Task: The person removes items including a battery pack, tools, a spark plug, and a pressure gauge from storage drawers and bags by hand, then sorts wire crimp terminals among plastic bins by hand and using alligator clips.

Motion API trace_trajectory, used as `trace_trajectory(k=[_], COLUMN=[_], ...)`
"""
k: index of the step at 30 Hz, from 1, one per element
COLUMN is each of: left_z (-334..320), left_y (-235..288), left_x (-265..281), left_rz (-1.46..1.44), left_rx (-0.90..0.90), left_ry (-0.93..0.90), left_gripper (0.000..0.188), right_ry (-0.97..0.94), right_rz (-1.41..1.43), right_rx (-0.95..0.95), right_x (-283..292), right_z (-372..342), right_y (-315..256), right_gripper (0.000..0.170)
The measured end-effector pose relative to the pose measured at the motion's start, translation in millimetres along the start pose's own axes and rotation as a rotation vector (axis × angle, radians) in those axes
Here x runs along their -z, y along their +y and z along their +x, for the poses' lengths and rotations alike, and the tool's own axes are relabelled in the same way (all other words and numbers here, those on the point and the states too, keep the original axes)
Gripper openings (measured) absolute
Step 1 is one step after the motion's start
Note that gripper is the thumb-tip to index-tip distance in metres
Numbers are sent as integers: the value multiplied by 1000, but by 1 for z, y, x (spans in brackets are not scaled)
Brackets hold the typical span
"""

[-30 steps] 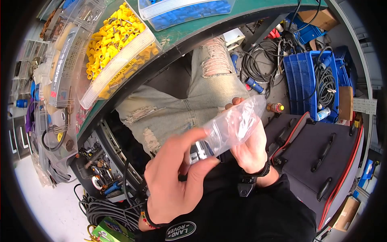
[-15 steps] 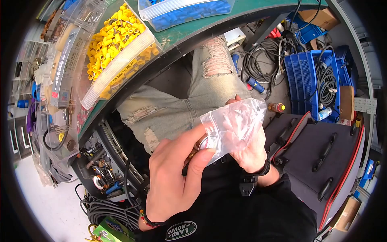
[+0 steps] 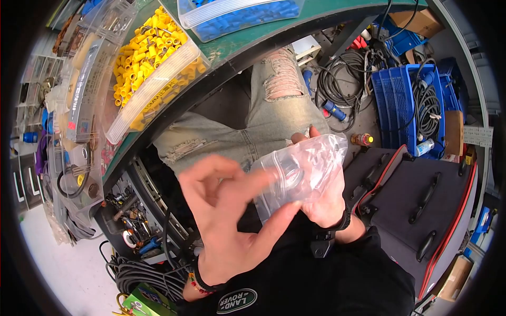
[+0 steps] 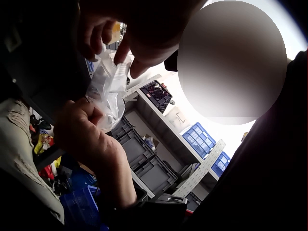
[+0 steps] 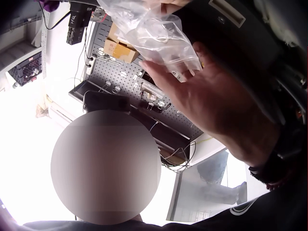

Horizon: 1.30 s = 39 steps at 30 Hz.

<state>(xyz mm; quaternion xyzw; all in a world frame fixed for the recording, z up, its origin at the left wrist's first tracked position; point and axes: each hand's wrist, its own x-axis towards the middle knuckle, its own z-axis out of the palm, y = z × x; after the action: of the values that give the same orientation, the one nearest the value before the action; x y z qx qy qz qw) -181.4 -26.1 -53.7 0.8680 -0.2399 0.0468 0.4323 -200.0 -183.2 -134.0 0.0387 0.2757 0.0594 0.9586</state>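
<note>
A clear zip bag [image 3: 316,163] lies across my right hand [image 3: 328,203], whose fingers curl round its far part; in the left wrist view that hand [image 4: 91,137] grips the bag [image 4: 113,103]. At the bag's mouth my left hand [image 3: 226,226] has thumb and index finger spread, the thumb at the lower edge and the index blurred over the upper side. The right wrist view shows the left hand [image 5: 216,101] with extended fingers beside the bag [image 5: 159,41]. What the bag contains, I cannot make out.
On the green bench [image 3: 232,42] at the upper left stand a bin of yellow terminals [image 3: 145,58] and a bin of blue ones [image 3: 242,21]. Blue crates [image 3: 392,105] and a dark case [image 3: 421,195] are at the right, an open tool drawer [image 3: 132,221] at the left.
The round metal piece between my left fingers at the bag's mouth is no longer seen there. Those fingers have spread apart; the right hand keeps its grip on the bag.
</note>
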Motion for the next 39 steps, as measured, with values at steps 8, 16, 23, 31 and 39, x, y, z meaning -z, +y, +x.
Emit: trace_trajectory(k=[8,16,23,31,39], left_z=[1,4,-12,20,32], left_y=[8,6,35,33,22], left_x=[-18,13,89,78,57], left_rz=[-469,49,523,594,212], left_rx=[477,180,64,-46,-64], left_ry=[40,102,266,515,151], left_gripper=[56,10,21,7,15], right_ry=[145,155,-171,-326,-811], right_rz=[-88,-247,-470,-695,-1492], right_rx=[91,88,-64,26,676], right_x=[-12,-13,5,-5,-51], right_z=[-3,3,21,12,-6], right_y=[10,16,17,14,-9], right_gripper=[35,38,33,30,38])
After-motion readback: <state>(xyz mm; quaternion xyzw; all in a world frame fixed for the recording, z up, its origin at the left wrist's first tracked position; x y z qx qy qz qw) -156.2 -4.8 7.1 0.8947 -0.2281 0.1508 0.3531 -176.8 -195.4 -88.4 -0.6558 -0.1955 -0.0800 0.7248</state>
